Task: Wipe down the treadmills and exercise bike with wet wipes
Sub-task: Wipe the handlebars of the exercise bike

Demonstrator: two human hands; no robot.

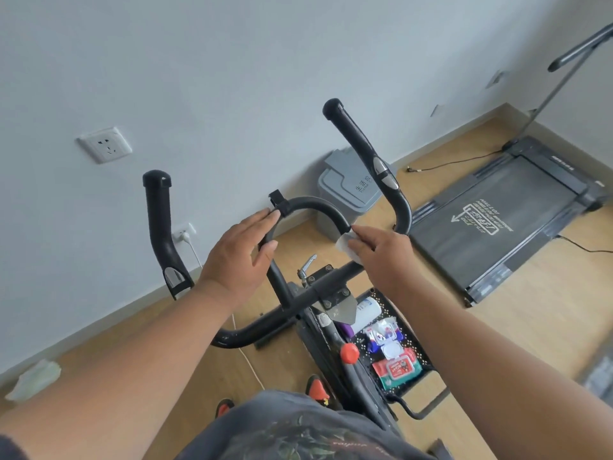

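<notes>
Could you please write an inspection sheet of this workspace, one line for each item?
Surface: wooden floor.
Job's things: exercise bike handlebar; white wet wipe; wipe pack in the black basket; treadmill at right.
Clutter: crumpled wipe on the floor; grey bin.
Grippers: left hand rests on the handlebar loop; right hand presses the wipe to it.
Cables: white cable; black cable.
Surroundings: grey wall, wall socket.

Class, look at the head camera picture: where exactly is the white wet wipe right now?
The wet wipe is under the right hand, pressed against the right end of the bike's curved centre handlebar loop, just left of the treadmill.
</notes>
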